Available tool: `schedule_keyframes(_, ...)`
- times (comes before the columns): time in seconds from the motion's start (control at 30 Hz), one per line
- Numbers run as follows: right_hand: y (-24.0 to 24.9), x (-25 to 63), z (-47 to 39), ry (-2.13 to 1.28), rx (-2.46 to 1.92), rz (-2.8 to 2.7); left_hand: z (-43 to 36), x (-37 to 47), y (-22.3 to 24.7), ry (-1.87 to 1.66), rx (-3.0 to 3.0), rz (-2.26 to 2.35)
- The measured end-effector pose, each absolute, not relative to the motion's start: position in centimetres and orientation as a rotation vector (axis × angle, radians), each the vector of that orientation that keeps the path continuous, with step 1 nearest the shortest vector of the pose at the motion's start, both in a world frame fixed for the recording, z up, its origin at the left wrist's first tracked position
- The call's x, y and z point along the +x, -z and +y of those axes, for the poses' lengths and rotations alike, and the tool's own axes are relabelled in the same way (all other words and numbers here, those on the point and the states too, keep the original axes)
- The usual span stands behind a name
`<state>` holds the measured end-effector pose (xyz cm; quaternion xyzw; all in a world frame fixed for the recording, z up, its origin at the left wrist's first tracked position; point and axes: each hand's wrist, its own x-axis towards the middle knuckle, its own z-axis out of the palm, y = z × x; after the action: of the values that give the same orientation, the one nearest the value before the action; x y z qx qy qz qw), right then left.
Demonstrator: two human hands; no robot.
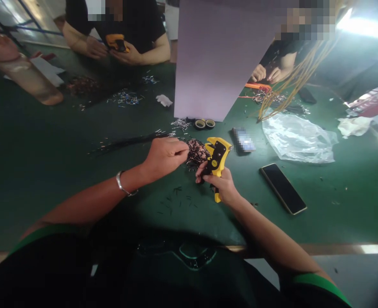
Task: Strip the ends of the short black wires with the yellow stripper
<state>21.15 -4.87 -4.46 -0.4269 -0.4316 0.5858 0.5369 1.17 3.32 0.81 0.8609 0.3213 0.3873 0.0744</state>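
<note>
My right hand [222, 184] is wrapped round the handles of a yellow and black wire stripper [219, 156], its jaw end tilted up and away from me. To its left, my left hand [168, 156] is closed, thumb against the fingers; whatever it pinches, if anything, is too small to see. Between the two hands lies a pile of short dark wires with bare copper ends [197, 152]. A bundle of long black wires [127, 143] stretches out to the left, beyond my left wrist. Small dark scraps [177, 201] are scattered on the green table [111, 218] nearer to me.
A tall pale panel [221, 55] stands ahead, with two tape rolls [204, 124] at its foot. On the right lie a phone [283, 188], a small blurred device [243, 140] and a clear plastic bag [299, 137]. Co-workers' hands [111, 49] work across the table.
</note>
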Motion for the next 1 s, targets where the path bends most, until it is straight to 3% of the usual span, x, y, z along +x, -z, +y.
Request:
schedule_keyframes(0.43,4.0,20.5,-5.4,-1.432,-1.023,-1.121,2.8,1.8,0.1,-1.374,2.722,0.933)
schedule_keyframes(1.0,4.2,20.6,-5.5,-1.446,-0.999,-1.139,2.0,2.3,-0.3,-1.323,2.589,0.937)
